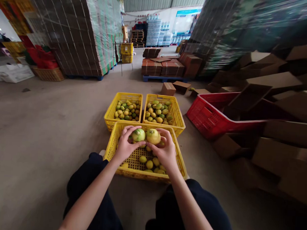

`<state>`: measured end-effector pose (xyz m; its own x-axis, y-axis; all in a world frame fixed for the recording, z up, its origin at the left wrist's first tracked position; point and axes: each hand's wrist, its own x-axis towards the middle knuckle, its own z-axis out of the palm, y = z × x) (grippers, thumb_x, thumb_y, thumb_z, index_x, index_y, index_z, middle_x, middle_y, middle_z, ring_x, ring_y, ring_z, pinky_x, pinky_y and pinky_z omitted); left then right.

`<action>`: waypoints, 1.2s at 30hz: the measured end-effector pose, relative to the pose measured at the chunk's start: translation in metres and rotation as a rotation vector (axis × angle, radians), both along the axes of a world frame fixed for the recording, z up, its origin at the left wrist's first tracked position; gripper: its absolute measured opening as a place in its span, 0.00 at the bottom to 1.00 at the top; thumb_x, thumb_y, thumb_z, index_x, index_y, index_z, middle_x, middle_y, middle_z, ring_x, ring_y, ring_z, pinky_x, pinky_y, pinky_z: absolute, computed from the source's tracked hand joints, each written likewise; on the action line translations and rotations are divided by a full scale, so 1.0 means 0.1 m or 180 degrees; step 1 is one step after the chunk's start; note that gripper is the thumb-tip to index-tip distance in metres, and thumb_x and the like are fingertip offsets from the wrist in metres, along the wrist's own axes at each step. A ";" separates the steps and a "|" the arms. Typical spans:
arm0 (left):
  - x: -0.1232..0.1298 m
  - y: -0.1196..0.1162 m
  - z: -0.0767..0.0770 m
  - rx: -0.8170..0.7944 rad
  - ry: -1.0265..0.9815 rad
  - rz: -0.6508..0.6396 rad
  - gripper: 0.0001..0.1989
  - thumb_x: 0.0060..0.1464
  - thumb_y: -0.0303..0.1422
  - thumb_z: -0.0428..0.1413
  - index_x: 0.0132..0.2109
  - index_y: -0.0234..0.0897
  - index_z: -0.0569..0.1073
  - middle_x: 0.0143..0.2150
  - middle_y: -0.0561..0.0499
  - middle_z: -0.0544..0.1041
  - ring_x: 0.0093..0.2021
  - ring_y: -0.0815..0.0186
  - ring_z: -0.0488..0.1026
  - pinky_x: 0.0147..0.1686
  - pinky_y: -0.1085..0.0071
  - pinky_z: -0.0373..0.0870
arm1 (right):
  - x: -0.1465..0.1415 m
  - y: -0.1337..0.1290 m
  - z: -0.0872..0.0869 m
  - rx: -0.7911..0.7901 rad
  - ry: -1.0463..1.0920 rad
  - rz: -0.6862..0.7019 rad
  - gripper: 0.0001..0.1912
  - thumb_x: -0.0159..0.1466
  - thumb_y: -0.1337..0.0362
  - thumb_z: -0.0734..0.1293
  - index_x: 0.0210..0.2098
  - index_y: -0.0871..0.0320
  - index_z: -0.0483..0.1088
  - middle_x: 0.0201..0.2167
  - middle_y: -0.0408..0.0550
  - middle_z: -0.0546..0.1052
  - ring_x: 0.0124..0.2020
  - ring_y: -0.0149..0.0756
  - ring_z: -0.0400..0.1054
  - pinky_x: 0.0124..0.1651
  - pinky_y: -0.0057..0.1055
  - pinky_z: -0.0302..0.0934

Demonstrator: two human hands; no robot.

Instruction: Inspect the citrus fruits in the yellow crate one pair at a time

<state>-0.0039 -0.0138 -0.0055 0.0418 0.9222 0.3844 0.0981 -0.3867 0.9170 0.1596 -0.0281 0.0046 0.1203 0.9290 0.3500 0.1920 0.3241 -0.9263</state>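
Note:
My left hand [126, 144] is closed around a greenish lemon [138, 135], thumb below and fingers over its far side. A yellower lemon [153, 136] sits in the grip of my right hand [167, 147]. Side by side, the two fruits almost touch, held up above the near yellow crate [115, 137]. Inside that crate, several loose lemons [149, 164] lie mostly toward the right and front, and the perforated bottom shows at the left. My hands hide part of its contents.
Behind stand a left yellow crate [110, 109] and a right yellow crate [177, 112], both holding several green and yellow fruits. To the right are a red crate [201, 113] and piled cardboard boxes [276, 157]. Flattened cartons [162, 68] rest on a blue pallet [165, 79].

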 end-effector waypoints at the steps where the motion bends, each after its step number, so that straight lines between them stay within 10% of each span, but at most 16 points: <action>1: -0.02 0.01 0.01 -0.0162 -0.0176 -0.0085 0.27 0.42 0.37 0.67 0.52 0.45 0.73 0.54 0.46 0.68 0.53 0.58 0.68 0.49 0.63 0.70 | 0.01 0.01 0.02 -0.0111 0.0170 0.0125 0.25 0.49 0.57 0.75 0.44 0.51 0.66 0.45 0.49 0.72 0.42 0.41 0.71 0.35 0.35 0.71; 8: -0.22 0.04 0.12 -0.1455 -0.1685 -0.0639 0.30 0.36 0.37 0.70 0.48 0.36 0.73 0.47 0.45 0.76 0.47 0.61 0.73 0.46 0.68 0.70 | 0.07 0.02 0.19 -0.0928 0.1139 0.0588 0.26 0.45 0.54 0.77 0.39 0.53 0.67 0.34 0.44 0.78 0.34 0.39 0.74 0.38 0.37 0.69; 15: -0.23 0.01 0.10 -0.2057 -0.1916 -0.0612 0.19 0.43 0.39 0.67 0.40 0.33 0.74 0.39 0.45 0.78 0.41 0.61 0.76 0.39 0.68 0.75 | 0.02 -0.01 0.13 -0.1307 0.1357 0.0630 0.22 0.46 0.52 0.76 0.33 0.55 0.66 0.37 0.45 0.77 0.37 0.41 0.74 0.37 0.37 0.72; 36: -0.17 0.03 0.03 -0.1837 -0.2074 -0.0602 0.18 0.41 0.37 0.68 0.39 0.33 0.77 0.41 0.47 0.79 0.43 0.65 0.75 0.46 0.71 0.70 | 0.02 0.08 0.02 -0.1342 0.1385 0.0635 0.18 0.49 0.50 0.75 0.34 0.54 0.74 0.33 0.44 0.79 0.35 0.39 0.73 0.34 0.31 0.65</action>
